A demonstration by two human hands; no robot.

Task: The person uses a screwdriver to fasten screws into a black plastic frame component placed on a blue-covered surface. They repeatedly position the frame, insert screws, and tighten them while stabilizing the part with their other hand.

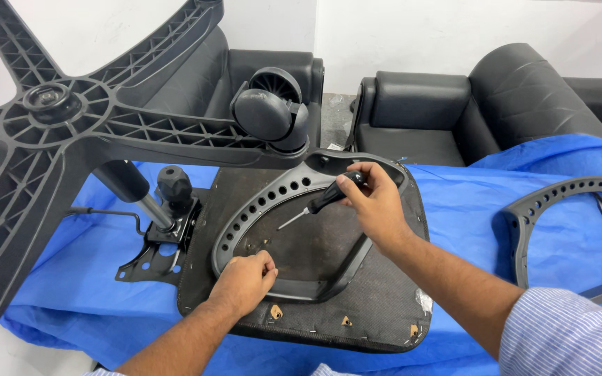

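there — screwdriver [315, 207] in right hand [377, 202] — tip down-left

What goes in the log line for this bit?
right hand: holds screwdriver | left hand: fingers on seat underside | armrest: lying on seat

Single view, head-worn camera. It is looking forward and steeply downward from above the person's chest, facing the bench [454, 202] with its blue cover. It is sitting close: both forearms are entering from the bottom edge, and the left hand [245, 278] and right hand [374, 202] are lying near frame centre. The chair base [57, 111] is looming large at upper left, nearest the lens. Black sofas [419, 111] and a white wall are filling the top edge. No second view overlapping.
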